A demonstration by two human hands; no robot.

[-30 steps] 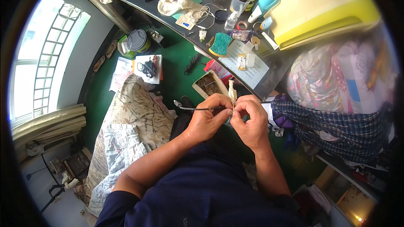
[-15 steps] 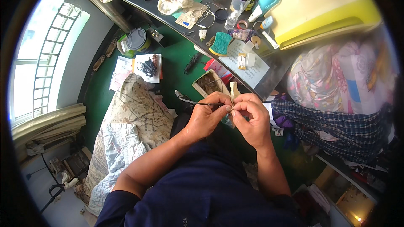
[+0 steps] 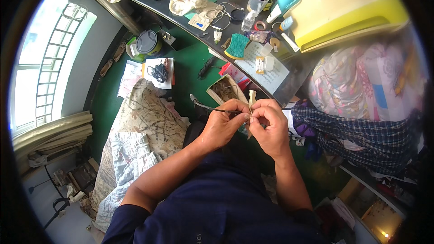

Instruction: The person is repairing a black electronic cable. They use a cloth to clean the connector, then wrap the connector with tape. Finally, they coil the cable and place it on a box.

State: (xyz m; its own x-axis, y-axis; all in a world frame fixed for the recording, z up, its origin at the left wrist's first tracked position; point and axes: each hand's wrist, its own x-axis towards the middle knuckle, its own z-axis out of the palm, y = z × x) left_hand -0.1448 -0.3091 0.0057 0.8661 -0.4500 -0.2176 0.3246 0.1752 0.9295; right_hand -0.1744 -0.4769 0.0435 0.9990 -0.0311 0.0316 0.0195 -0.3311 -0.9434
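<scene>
Two shoes [image 3: 113, 60] lie at the left, then one lidded bucket [image 3: 147, 43], one slim dark rod [image 3: 205, 106], two bare hands, one pale strip [image 3: 252, 97] and one sponge [image 3: 236, 46].

The left hand [image 3: 221, 126] holds the rod, which sticks out leftward past the knuckles to a lighter tip; its thumb and forefinger are drawn together near the strip, though whether they also grip the strip cannot be told. The right hand [image 3: 271, 129] pinches the strip between thumb and forefinger, its other fingers curled in. The strip is between the two hands, its flat, cream, cloth-like end standing up above the fingertips.

By texture and shape, from the left: a crumpled, branch-patterned cloth [image 3: 138, 113], a wrinkled pale cloth [image 3: 129, 149] over it, an open oblong box [image 3: 214, 96] with brownish matter inside just beyond the hands, the sponge's rough teal face over yellow foam, a smooth blue bottle [image 3: 287, 2] with a white cap, and a puffy floral bundle [image 3: 352, 81] above dark checked fabric [image 3: 361, 140].

A bright barred window [image 3: 45, 54] fills the left wall; the floor [image 3: 181, 63] is green; a dark tabletop [image 3: 300, 72] runs diagonally at upper right, crowded with small goods.
</scene>
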